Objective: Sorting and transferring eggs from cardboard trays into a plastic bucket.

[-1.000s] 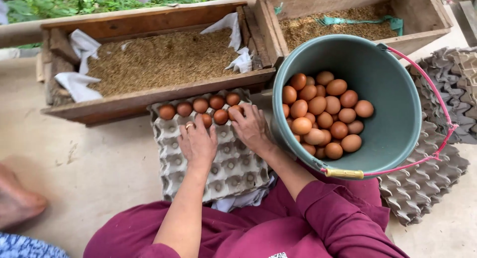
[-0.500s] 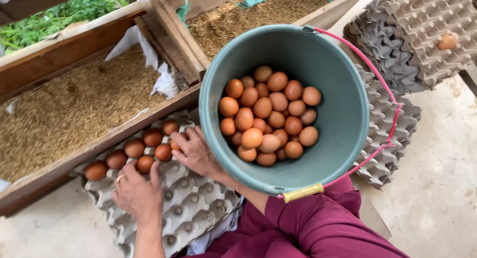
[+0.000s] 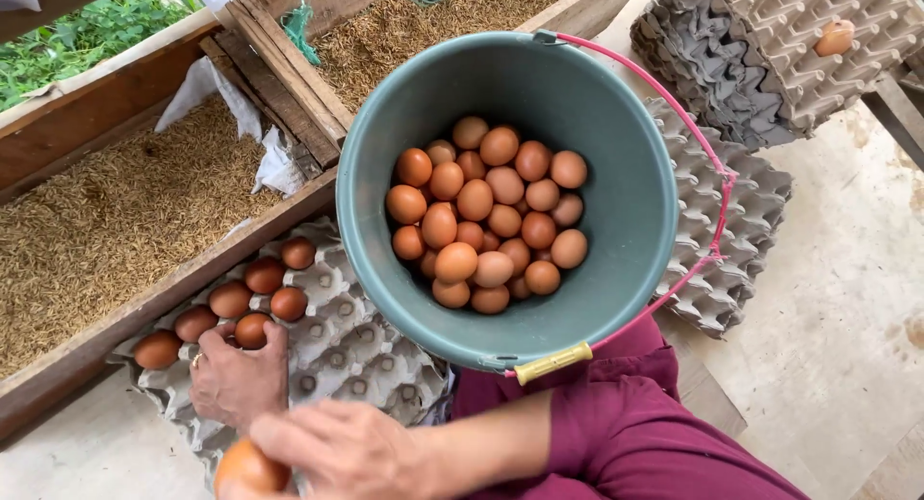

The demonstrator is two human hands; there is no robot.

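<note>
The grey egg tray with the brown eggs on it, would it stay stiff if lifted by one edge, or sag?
The egg tray looks like thin moulded pulp, so it would probably flex. Its eggs sit along one side only, so it would likely tip that way. The left hand rests on it.

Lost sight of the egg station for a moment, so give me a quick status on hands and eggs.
Left hand flat on grey pulp egg tray, touching one brown egg. Right hand gripping another brown egg. Green plastic bucket of eggs alongside, nothing blocking.
</note>
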